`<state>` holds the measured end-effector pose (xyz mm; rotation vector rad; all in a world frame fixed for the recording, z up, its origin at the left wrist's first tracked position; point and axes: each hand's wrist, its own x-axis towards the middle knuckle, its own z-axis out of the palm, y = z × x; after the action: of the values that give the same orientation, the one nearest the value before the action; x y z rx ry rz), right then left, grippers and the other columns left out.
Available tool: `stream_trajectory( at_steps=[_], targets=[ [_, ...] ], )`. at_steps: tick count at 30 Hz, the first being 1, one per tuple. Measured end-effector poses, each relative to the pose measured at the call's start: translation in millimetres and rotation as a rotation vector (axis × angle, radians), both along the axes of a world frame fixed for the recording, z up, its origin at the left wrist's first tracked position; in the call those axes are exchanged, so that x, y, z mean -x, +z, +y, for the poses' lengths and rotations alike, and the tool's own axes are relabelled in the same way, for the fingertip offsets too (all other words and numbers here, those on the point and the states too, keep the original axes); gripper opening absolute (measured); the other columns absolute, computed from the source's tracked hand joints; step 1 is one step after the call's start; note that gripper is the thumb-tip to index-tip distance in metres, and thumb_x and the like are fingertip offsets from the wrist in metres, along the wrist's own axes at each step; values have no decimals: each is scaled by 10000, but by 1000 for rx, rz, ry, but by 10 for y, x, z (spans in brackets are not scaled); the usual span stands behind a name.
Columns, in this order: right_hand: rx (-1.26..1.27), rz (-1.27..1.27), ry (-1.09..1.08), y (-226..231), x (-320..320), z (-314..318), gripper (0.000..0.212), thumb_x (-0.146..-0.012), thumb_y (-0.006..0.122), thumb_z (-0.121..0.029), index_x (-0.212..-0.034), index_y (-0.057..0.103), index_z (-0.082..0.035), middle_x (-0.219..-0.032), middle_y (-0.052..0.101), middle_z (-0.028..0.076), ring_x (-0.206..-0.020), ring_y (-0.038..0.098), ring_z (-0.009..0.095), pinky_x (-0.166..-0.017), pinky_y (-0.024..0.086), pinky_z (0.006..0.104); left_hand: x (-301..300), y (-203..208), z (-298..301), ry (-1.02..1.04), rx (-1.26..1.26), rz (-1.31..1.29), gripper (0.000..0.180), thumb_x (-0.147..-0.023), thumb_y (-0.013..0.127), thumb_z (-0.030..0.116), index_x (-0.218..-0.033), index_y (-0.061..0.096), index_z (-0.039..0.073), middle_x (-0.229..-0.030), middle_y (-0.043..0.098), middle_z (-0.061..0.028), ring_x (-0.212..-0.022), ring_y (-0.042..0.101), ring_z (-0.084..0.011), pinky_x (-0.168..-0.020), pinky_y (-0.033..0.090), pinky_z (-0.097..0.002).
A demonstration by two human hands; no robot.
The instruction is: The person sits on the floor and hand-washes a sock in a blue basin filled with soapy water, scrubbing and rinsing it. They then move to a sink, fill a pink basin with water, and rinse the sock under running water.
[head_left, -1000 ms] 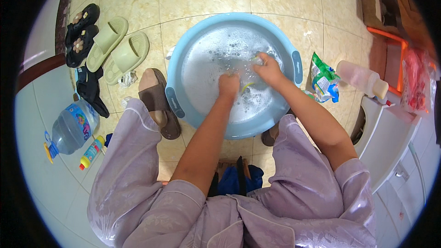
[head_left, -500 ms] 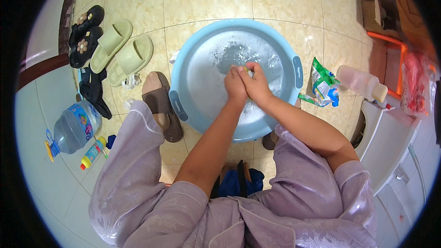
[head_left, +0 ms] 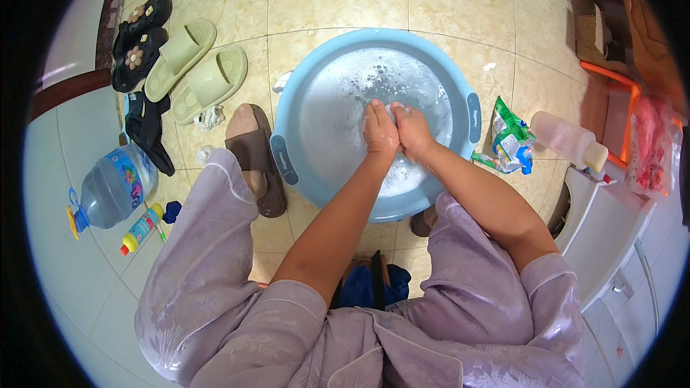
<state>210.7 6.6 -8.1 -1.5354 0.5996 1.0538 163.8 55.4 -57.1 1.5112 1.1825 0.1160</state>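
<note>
A light blue plastic basin (head_left: 286, 93) stands on the floor between my feet, holding sudsy water (head_left: 330, 115). Over its middle, at the foam, my left hand (head_left: 380, 129) and my right hand (head_left: 412, 129) are pressed side by side, fingers pointing away from me. Both hands look closed around something small and pale whose kind I cannot make out. Most of it is hidden by the fingers, and the suds hide whatever lies below.
Right of the basin lie a green crumpled packet (head_left: 509, 140) and a cloudy plastic bottle (head_left: 564, 140). Pale green slippers (head_left: 208, 82), black clogs (head_left: 140, 54), a large water jug (head_left: 111, 187) and a small yellow-capped bottle (head_left: 142, 228) are at left. A white cabinet (head_left: 607, 237) stands at right.
My hands have shifted slightly right and turned from a clasp, right fingers over the left, to lying side by side. The yellowish bit seen at my right fingers is out of sight.
</note>
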Motion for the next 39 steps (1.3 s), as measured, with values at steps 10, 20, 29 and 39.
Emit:
stream_trajectory(
  at_steps=[10,20,29,39],
  targets=[
    [-171,206,1,-305,-214,-155,466,-826,572,-373,-1094,510,3,-900,551,129,-672,547,189,-432,415,332,230,-27,94,-200,111,11,459,-754,622,350,-978,565,-46,-917,606,-254,-884,584,-384,-780,445,-425],
    [-50,-11,155,-358,-229,-372,415,-784,645,-249,-1097,488,-25,-873,578,95,-746,580,177,-612,488,318,32,116,243,-220,208,406,364,-787,562,268,-981,607,-37,-935,620,-238,-878,610,-338,-780,457,-389],
    [-24,-350,37,-215,106,-59,373,-856,541,-198,-1188,475,-41,-827,602,102,-732,565,149,-643,462,278,22,186,52,357,942,-296,359,-902,444,233,-1154,505,-15,-1102,535,-99,-1013,516,-191,-861,422,-311],
    [193,-544,322,-516,-135,-154,345,-885,523,-227,-1110,496,33,-813,602,107,-682,543,147,-602,458,300,56,257,-287,134,543,-244,486,-949,306,371,-1185,452,-28,-1142,527,-163,-1041,511,-236,-880,407,-325]
  ],
)
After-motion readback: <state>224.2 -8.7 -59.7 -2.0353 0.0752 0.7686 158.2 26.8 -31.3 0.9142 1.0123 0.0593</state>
